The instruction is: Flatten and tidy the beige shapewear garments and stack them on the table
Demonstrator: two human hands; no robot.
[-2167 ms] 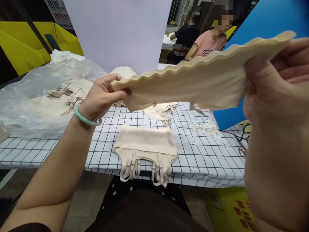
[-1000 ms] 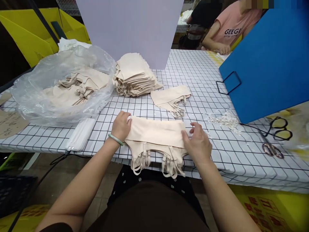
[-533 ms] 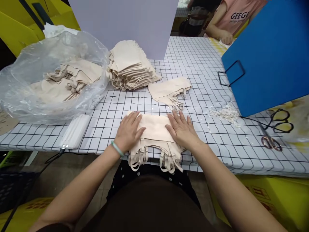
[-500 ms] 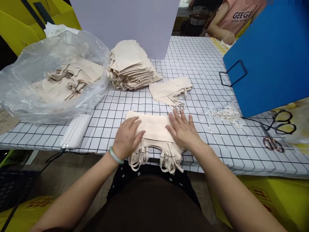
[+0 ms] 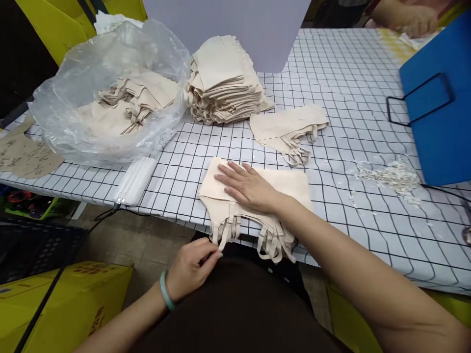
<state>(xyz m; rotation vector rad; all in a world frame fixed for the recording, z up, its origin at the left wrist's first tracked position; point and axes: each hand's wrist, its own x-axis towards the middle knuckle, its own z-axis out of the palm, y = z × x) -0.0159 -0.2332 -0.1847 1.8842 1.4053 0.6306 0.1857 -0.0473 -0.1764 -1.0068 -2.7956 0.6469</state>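
Several beige cloth pieces with thin straps, like camisole tops (image 5: 287, 181), lie stacked at the table's front edge. My right hand (image 5: 250, 188) rests flat on the upper left of this stack, fingers spread. At the lower left corner, my left hand (image 5: 195, 264) pinches a thin fabric strap (image 5: 223, 240) between thumb and forefinger. More straps hang in loops over the table edge. Behind the stack lies another strapped beige piece (image 5: 290, 128), apart from it. A tall pile of the same beige pieces (image 5: 224, 81) stands farther back.
A clear plastic bag (image 5: 55, 98) holding beige pieces lies at the left, with a white power bank (image 5: 135, 180) in front of it. Small white scraps (image 5: 392, 176) are heaped at the right beside a blue panel (image 5: 437, 108). Another person's hand (image 5: 419, 20) shows at the far right.
My left hand has come off the stack's left side, down to a strap, and pinches it. My right hand has slid left across the cloth. The view has shifted.
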